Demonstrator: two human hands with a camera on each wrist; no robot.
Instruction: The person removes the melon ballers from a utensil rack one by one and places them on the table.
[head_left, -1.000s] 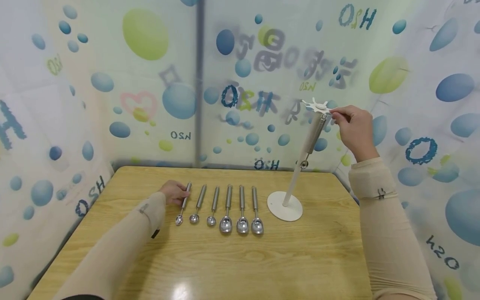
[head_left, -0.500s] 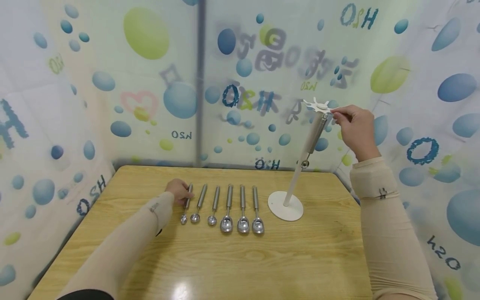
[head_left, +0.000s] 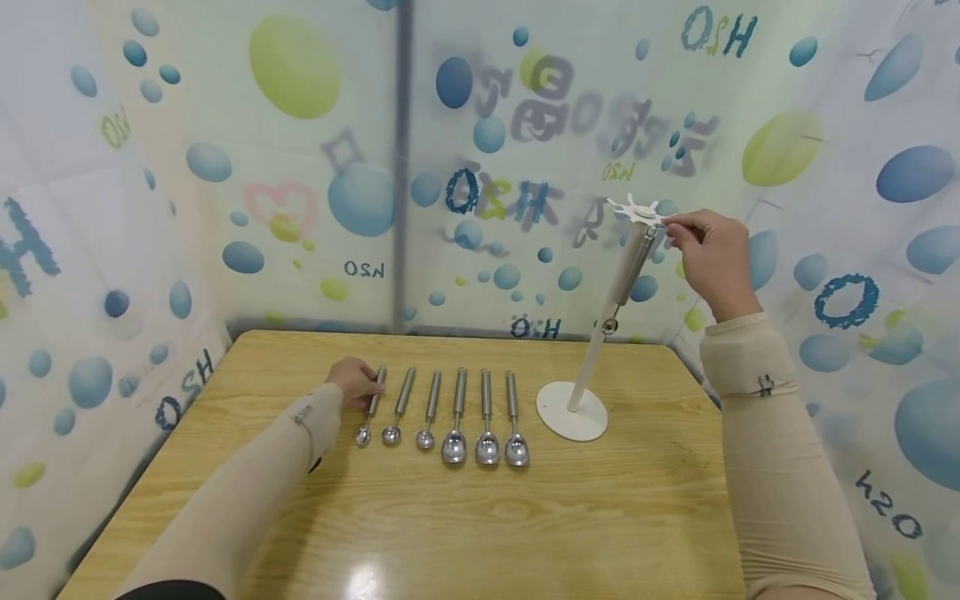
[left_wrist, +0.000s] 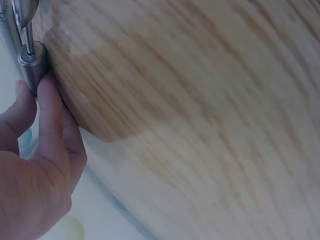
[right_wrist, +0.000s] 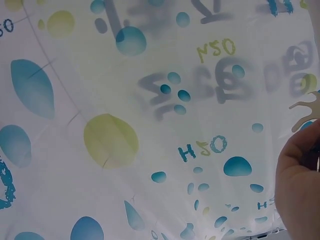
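My left hand [head_left: 354, 383] pinches the steel handle of the leftmost small scoop [head_left: 363, 435] between thumb and fingers; the left wrist view shows the fingertips [left_wrist: 48, 87] at the handle's end. To its right, several more steel scoops [head_left: 454, 448] lie side by side, handles away from me. My right hand [head_left: 712, 258] is raised and pinches an arm of the white hook wheel [head_left: 641, 212] atop a tilted white stand [head_left: 587, 375]. Another steel scoop [head_left: 630, 271] hangs by its handle from that wheel, bowl downward. The right wrist view catches only part of the right hand [right_wrist: 302, 175].
The stand's round white base [head_left: 555, 408] rests on the wooden table [head_left: 600, 517], right of the scoop row. A patterned curtain [head_left: 300, 208] encloses the table behind and on both sides.
My left hand has shifted slightly right with the leftmost scoop, bringing it closer to its neighbour, and the scoop's bowl has swung a little. The right hand and the stand look unchanged.
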